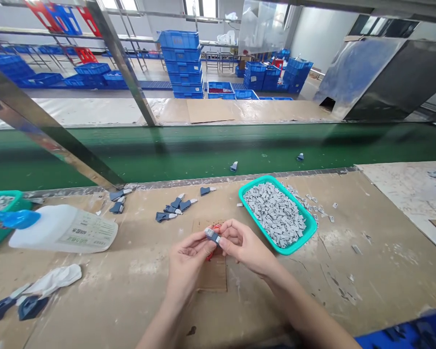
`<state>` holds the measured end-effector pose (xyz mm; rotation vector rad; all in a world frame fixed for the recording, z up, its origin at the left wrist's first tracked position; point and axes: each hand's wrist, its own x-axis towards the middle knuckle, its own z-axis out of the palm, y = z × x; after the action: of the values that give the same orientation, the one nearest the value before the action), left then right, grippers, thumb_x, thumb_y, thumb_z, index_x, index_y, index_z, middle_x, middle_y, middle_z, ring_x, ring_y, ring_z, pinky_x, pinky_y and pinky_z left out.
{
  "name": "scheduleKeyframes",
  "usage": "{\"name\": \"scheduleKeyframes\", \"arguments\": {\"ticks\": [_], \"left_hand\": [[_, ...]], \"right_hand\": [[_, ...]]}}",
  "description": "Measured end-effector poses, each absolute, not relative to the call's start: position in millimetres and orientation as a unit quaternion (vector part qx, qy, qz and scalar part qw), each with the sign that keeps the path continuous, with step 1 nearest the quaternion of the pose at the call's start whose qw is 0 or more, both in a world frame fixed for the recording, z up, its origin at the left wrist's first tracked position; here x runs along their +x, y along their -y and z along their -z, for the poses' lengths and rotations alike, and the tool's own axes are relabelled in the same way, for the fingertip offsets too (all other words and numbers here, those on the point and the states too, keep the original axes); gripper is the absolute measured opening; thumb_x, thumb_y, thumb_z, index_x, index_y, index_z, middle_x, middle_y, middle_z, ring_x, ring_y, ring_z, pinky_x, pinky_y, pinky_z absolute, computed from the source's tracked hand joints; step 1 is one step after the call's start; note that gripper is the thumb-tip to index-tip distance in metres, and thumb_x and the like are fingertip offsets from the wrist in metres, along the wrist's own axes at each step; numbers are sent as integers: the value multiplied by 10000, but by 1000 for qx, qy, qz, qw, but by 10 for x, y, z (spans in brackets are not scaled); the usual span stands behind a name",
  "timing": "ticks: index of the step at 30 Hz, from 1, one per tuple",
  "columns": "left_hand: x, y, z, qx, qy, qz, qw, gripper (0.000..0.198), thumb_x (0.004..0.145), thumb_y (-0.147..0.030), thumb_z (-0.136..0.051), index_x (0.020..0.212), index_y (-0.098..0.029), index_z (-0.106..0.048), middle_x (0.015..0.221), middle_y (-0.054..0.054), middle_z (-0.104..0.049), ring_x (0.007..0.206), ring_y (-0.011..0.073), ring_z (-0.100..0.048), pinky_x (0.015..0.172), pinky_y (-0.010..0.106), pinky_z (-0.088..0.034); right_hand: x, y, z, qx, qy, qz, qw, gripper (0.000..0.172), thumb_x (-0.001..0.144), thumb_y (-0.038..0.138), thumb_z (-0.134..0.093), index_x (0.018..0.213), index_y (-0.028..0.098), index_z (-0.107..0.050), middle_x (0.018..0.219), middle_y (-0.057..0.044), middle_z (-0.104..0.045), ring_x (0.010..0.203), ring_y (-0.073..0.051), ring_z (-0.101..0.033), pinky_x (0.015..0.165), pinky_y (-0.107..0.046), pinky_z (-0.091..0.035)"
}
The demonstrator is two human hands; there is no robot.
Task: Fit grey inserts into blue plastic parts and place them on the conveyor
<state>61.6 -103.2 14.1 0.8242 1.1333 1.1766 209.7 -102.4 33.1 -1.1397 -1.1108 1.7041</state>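
filling basket (pixel 286 250) near right hand (pixel 246 245): grey clips (pixel 274 213), seemingly

Looks forward and down from the head, close over left hand (pixel 188 256), right hand (pixel 250 248) and table (pixel 127 305), out to green belt (pixel 189 151) and blue crates (pixel 183 65).

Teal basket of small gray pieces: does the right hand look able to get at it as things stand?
Probably yes: the right hand is close beside the teal basket, with nothing visible between them, though it may first need to release the blue-gray piece.
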Motion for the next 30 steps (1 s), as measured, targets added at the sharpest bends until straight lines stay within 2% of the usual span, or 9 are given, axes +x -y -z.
{"name": "scheduleKeyframes", "arguments": {"ticks": [4, 7, 9, 11, 12, 16, 21, 25, 30], "left_hand": [[742, 956, -214, 382, -477, -477, 632, 374, 609, -226, -800, 969, -158, -724, 1003, 111, -727, 947, 273, -674, 866, 356, -533], [783, 737, -226, 462, -463, -439, 616, 474, 648, -259, -771, 1099, -158, -667, 1076, 113, -702, 1013, 270, -648, 913, 363, -503], [749, 438, -193, 575, -469, -414, 528, 523, 753, -305, -672, 1245, -166, -561, 1144, 114, -670, 1051, 251, -629, 923, 351, -488], [671, 26, -137, 697, -499, -365, 364, 525, 859, -305, -512, 1358, -169, -427, 1185, 122, -639, 1071, 239, -613, 920, 343, -473], [622, -204, -107, 750, -532, -303, 250, 513, 887, -282, -439, 1383, -168, -383, 1188, 126, -631, 1071, 239, -607, 908, 340, -471], [457, -1012, 7, 769, -579, -235, 139, 555, 801, -82, -420, 1351, -19, -380, 1174, 266, -568, 1120, 360, -527, 921, 468, -403], [449, -1421, 116, 781, -595, -171, 81, 572, 743, 8, -408, 1315, 15, -408, 1135, 283, -567, 1149, 362, -485, 925, 464, -378], [640, -1509, 120, 777, -607, -157, 58, 395, 866, -141, -418, 1246, -55, -483, 1137, 236, -574, 1244, 351, -382, 972, 493, -322], [991, -1525, 132, 781, -596, -153, 101, 343, 872, -364, -534, 1144, -155, -553, 1174, 96, -570, 1035, 231, -563, 872, 463, -457]], "right_hand": [[2256, 947, -299, -481, 499, -603, 395, 297, 762, 433, -647, 905, 198, -535, 806, -10, -650, 690, -138, -603, 600, -231, -461], [2582, 738, -267, -544, 585, -479, 364, 252, 821, 418, -581, 957, 207, -608, 863, -40, -687, 720, -161, -624, 652, -270, -465], [2856, 545, -248, -640, 630, -307, 315, 219, 843, 397, -556, 920, 225, -666, 870, -48, -699, 734, -182, -621, 654, -288, -443], [3080, 366, -226, -698, 651, -189, 231, 167, 835, 337, -581, 808, 225, -703, 804, -47, -703, 719, -191, -621, 646, -289, -423], [3149, 295, -214, -707, 652, -174, 212, 146, 807, 319, -622, 748, 219, -711, 747, -50, -699, 687, -193, -619, 619, -285, -413], [3126, 170, -171, -734, 641, -143, 174, 178, 749, 272, -695, 588, 197, -677, 601, -61, -649, 606, -198, -597, 542, -277, -364], [2898, 222, -155, -764, 622, -100, 139, 128, 761, 212, -658, 647, 154, -667, 777, -159, -652, 891, -317, -571, 595, -309, -373], [2813, 237, -119, -773, 614, -96, 131, 116, 795, 169, -585, 749, 114, -677, 902, -221, -627, 978, -357, -524, 638, -344, -391], [2879, 276, -162, -755, 624, -113, 168, 156, 871, 209, -511, 797, 166, -641, 852, -122, -657, 883, -262, -573, 697, -326, -413]]}}
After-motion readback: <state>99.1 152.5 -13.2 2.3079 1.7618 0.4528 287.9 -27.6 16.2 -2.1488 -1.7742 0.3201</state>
